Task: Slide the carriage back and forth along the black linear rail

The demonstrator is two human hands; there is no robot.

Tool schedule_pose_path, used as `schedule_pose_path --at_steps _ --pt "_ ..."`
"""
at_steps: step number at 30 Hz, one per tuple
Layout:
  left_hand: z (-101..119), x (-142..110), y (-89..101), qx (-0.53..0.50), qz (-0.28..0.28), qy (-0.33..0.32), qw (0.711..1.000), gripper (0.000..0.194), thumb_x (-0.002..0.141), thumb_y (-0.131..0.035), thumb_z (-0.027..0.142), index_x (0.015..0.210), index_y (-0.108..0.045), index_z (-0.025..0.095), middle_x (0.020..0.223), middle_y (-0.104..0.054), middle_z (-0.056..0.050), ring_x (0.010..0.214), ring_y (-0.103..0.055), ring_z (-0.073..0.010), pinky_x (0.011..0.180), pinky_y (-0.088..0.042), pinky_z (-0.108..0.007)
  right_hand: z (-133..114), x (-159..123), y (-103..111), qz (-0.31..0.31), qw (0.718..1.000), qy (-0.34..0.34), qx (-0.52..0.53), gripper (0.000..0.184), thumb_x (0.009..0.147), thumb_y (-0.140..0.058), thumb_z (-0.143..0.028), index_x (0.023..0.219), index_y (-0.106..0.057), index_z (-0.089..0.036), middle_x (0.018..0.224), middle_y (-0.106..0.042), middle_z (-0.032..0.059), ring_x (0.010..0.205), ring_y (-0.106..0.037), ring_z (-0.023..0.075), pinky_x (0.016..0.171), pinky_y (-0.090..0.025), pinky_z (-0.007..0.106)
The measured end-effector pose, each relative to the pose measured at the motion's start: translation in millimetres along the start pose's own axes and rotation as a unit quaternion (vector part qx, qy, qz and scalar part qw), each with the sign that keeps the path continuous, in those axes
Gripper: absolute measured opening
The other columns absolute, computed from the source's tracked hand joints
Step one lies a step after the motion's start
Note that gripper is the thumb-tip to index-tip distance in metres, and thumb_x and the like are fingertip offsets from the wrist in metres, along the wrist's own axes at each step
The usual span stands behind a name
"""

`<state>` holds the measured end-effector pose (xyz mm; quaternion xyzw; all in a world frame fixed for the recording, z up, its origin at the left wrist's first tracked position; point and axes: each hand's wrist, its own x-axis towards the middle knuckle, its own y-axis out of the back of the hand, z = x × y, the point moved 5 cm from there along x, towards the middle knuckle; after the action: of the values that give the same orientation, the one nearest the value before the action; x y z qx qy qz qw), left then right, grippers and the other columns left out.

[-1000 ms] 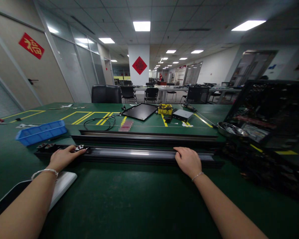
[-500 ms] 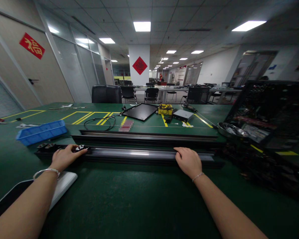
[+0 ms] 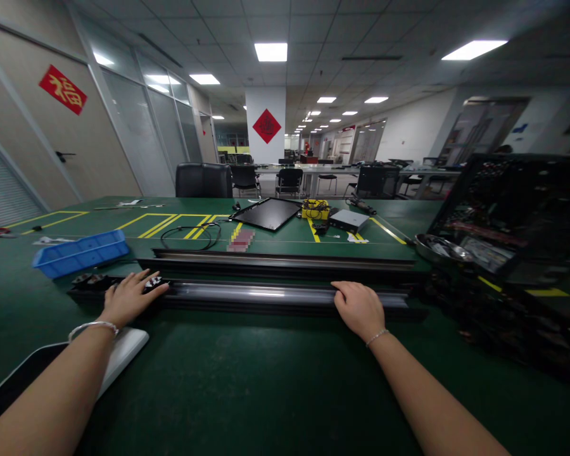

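A long black rail-like housing with a shiny grey roller or tube inside lies across the table before me. At its left end sit black parts with small white pieces. My left hand rests over that end with its fingers spread, the thumb beside the white pieces. Toward the right end, my right hand grips the housing, its fingers bent over the far side and partly hidden. Behind lies a second long black rail, parallel to the first.
A blue plastic bin stands at the left. A white-edged device lies under my left forearm. Farther back are a black panel, a yellow box with cables and a grey box. A metal bowl and dark equipment occupy the right.
My left hand has loosened from the small parts at the rail's left end, and its fingers have spread and shifted slightly right. My right hand and the rail have stayed in place.
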<state>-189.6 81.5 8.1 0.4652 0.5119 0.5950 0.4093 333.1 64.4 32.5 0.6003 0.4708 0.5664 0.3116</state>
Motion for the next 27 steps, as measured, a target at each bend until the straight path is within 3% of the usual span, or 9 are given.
schedule_pose_path --at_steps 6,12,18,27 --pt "-0.7 -1.3 -1.0 0.015 -0.020 0.015 1.000 0.060 0.088 -0.022 0.052 0.140 -0.029 0.024 0.149 -0.028 -0.003 0.136 -0.022 -0.0241 0.106 -0.015 -0.053 -0.6 -0.5 0.5 0.000 1.000 -0.001 -0.001 0.037 0.083 -0.037 -0.024 0.107 -0.065 -0.022 0.109 -0.067 0.0025 0.101 -0.058 0.0171 0.088 -0.038 0.033" --pt "-1.7 -1.0 -1.8 0.033 -0.025 -0.002 0.999 0.053 0.090 -0.025 0.046 0.140 -0.030 0.028 0.149 -0.028 -0.004 0.136 -0.024 -0.0253 0.103 -0.019 -0.054 -0.4 -0.6 0.3 0.002 1.000 -0.003 -0.003 0.037 0.083 -0.037 -0.024 0.106 -0.066 -0.022 0.109 -0.067 0.0025 0.101 -0.058 0.0176 0.088 -0.038 0.033" --pt "1.2 -3.5 -0.8 0.070 -0.035 -0.041 0.996 0.048 0.086 -0.037 0.036 0.133 -0.042 0.032 0.149 -0.029 -0.005 0.134 -0.027 -0.0269 0.105 -0.018 -0.052 0.8 -0.2 -1.5 0.004 1.000 -0.002 -0.005 0.036 0.083 -0.037 -0.024 0.106 -0.066 -0.022 0.110 -0.067 0.0023 0.101 -0.057 0.0172 0.089 -0.037 0.033" --pt "4.6 -6.2 2.8 0.074 -0.037 -0.027 0.996 0.051 0.087 -0.033 0.035 0.138 -0.035 0.030 0.149 -0.027 -0.005 0.135 -0.025 -0.0258 0.104 -0.019 -0.053 0.4 -0.2 -0.4 0.000 1.000 -0.001 -0.006 0.036 0.083 -0.038 -0.023 0.106 -0.066 -0.023 0.109 -0.067 0.0026 0.101 -0.058 0.0168 0.089 -0.038 0.033"
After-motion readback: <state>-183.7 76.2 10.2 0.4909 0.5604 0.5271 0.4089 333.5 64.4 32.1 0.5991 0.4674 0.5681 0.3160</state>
